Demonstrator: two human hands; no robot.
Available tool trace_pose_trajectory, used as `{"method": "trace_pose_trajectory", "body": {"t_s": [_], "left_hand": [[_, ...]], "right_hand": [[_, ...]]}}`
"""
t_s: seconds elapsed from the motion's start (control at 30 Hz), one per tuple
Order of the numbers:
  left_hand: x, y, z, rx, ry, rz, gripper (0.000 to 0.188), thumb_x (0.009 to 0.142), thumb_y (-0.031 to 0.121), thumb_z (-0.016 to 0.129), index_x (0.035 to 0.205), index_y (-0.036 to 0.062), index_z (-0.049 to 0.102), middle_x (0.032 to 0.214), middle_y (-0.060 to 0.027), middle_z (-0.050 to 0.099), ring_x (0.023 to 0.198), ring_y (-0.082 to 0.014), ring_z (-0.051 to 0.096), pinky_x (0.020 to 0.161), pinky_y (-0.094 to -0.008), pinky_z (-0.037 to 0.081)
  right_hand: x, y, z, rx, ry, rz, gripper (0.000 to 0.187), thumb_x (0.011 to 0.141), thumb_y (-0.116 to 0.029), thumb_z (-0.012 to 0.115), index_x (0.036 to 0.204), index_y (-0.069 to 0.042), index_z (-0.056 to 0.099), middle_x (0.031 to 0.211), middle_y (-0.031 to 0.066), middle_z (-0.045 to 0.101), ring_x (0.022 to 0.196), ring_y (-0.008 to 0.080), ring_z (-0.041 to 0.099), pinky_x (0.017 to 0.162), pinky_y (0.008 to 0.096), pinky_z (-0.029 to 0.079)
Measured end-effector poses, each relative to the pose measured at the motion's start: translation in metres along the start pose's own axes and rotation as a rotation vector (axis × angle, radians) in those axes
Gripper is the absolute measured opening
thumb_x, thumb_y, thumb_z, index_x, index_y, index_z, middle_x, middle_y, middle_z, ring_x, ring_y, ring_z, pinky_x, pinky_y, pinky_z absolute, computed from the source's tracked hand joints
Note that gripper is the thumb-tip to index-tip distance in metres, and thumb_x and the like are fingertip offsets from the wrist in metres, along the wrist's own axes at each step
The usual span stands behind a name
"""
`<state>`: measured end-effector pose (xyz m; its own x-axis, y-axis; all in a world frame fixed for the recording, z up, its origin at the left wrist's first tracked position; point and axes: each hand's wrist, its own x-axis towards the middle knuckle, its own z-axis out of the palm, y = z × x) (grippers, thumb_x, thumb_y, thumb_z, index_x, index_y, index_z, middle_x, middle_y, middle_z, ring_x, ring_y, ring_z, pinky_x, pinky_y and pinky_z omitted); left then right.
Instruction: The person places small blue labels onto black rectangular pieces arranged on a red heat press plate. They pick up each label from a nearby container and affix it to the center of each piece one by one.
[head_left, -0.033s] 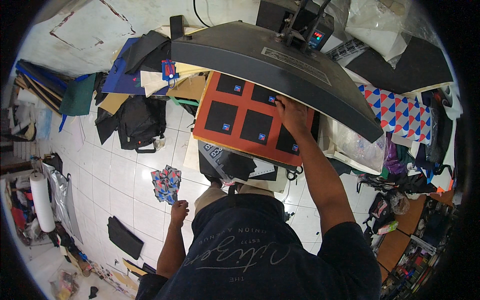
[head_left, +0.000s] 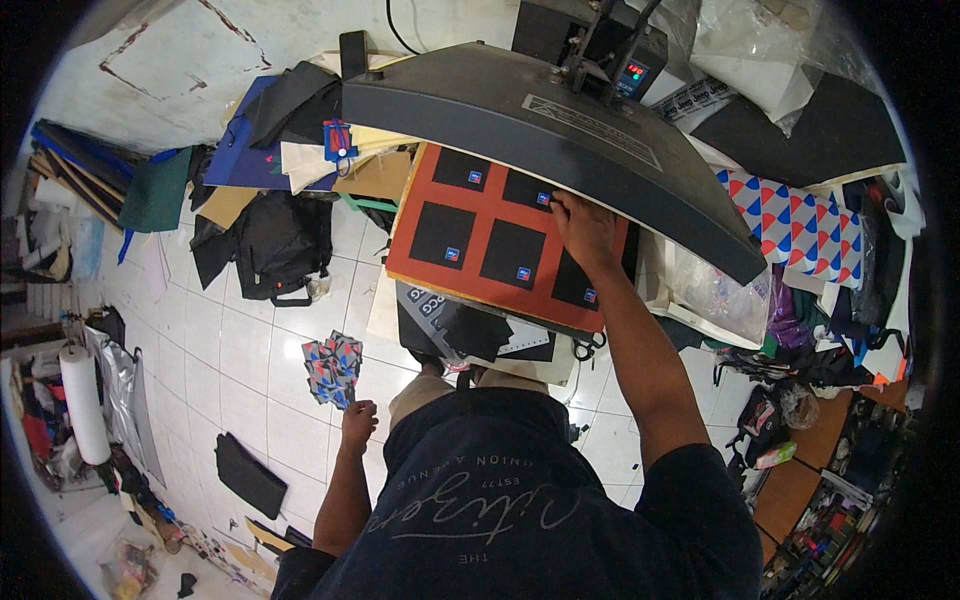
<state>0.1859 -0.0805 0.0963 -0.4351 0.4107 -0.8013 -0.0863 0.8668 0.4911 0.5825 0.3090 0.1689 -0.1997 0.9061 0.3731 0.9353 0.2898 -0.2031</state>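
My right hand point(head_left: 585, 235) reaches under the raised dark heat-press head point(head_left: 540, 125). Its fingertips pinch at the small blue-and-red logo point(head_left: 544, 199) on a black square in the far row; what lies between them is hidden. Several black square pieces point(head_left: 443, 232) lie in rows on the reddish-brown press pad point(head_left: 474, 235), each visible one bearing a small logo near a corner. At my lower left, my left hand point(head_left: 360, 424) is closed on the lower end of a fanned bunch of small grey, red and blue patterned pieces point(head_left: 333, 368).
A lit control box point(head_left: 637, 75) stands behind the press. Patterned sheet material point(head_left: 795, 228) lies to the right, and scissors point(head_left: 590, 346) are by the pad's near edge. A black bag point(head_left: 285, 245) and a folded black piece point(head_left: 250, 475) lie on the tiled floor.
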Motion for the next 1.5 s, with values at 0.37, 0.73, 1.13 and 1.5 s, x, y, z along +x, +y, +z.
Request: {"method": "trace_pose_trajectory", "body": {"t_s": [0.37,0.73,1.13,1.5], "left_hand": [[0.001,-0.001,0.001,0.005,-0.005,-0.008,0.028,0.083,0.018,0.062,0.104,0.0000,0.059,0.080,-0.0055,0.060,0.061,-0.0130,0.057,0.051,-0.0264,0.045],[0.003,-0.006,-0.006,0.013,-0.045,0.014,0.027,0.084,0.018,0.060,0.104,-0.0009,0.059,0.081,-0.0057,0.060,0.061,-0.0127,0.056,0.052,-0.0265,0.044],[0.059,0.030,-0.046,0.133,-0.105,0.183,0.021,0.083,0.019,0.059,0.092,0.0010,0.061,0.075,-0.0048,0.059,0.060,-0.0120,0.056,0.050,-0.0256,0.043],[0.149,-0.102,-0.158,1.118,-0.198,1.173,0.014,0.075,0.022,0.063,0.079,0.0089,0.064,0.070,-0.0138,0.062,0.066,-0.0383,0.058,0.060,-0.0467,0.045]], "right_hand": [[-0.007,0.002,-0.010,0.130,-0.059,0.111,0.022,0.087,-0.029,0.062,0.099,-0.011,0.068,0.094,0.0084,0.066,0.092,0.0263,0.062,0.082,0.0407,0.047],[-0.078,-0.051,-0.079,0.567,-0.022,0.315,0.025,0.087,-0.029,0.064,0.097,-0.007,0.068,0.082,0.0092,0.063,0.070,0.0194,0.061,0.065,0.0310,0.048],[-0.207,-0.154,-0.092,0.697,-0.436,0.313,0.019,0.085,-0.022,0.065,0.095,-0.006,0.067,0.082,0.0084,0.062,0.069,0.0198,0.060,0.064,0.0311,0.049],[-0.303,-0.156,-0.057,0.653,-0.427,0.511,0.020,0.083,-0.022,0.065,0.094,-0.005,0.067,0.085,0.0114,0.063,0.069,0.0221,0.060,0.065,0.0333,0.049]]}}
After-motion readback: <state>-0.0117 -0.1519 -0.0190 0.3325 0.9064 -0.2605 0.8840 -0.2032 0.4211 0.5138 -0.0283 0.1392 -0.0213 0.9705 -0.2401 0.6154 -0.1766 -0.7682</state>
